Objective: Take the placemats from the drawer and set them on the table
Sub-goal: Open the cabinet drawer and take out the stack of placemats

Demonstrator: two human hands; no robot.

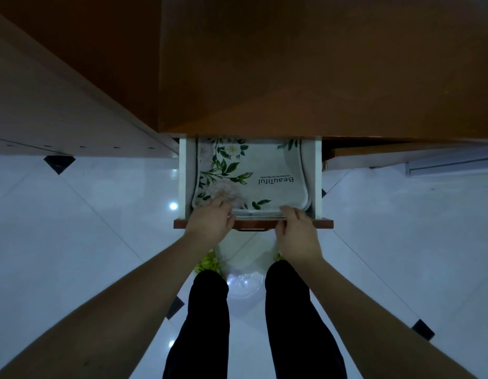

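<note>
- Placemats (260,175) stacked flat in the open drawer (318,181) under the brown bench (319,64) — floral print and the word "Beautiful" on top.
- Left hand (210,221) at the stack's near left corner, fingers on the top mat, thumb at its edge.
- Right hand (296,232) at the near right corner, fingers curled onto the edge — grip on the stack.
- Black-trousered legs on white tiled floor (86,228) below.

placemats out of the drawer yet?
No, the placemats lie flat inside the open drawer, with the left hand and right hand at their near edge.
</note>
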